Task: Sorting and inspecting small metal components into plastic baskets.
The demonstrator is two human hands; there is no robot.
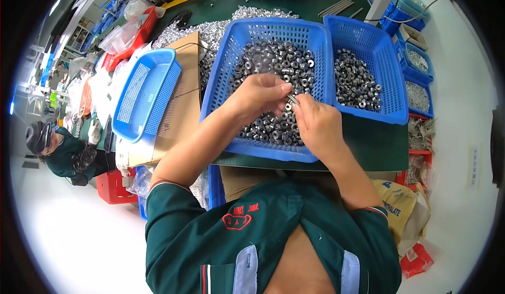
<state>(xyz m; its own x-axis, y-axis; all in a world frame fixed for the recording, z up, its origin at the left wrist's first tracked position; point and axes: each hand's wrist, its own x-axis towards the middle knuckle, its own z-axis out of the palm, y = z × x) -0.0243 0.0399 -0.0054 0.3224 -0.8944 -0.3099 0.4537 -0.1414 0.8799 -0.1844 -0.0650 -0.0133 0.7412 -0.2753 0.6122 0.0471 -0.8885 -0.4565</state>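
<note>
Above a large blue basket (209, 96) my two hands meet, both closed. My right hand (320, 123) pinches a slim, shiny metal rod (293, 100) between thumb and fingers. The fingertips of my left hand (260, 94) are pressed together at the rod's far end; what they grip is mostly hidden. Beneath lie many small ring-shaped metal parts (273, 131), dark and silvery, with a hole through the middle. Touching this basket on the right is a second blue basket (393, 91), holding a heap of similar small metal parts (355, 81).
A lighter blue basket (122, 120) rests on cardboard (184, 91) at the left. Shiny small parts (210, 33) are piled behind. Thin rods (336, 7) lie at the far right of the green table (368, 144). Stacked bins (418, 75) stand right. Another person (68, 152) sits far left.
</note>
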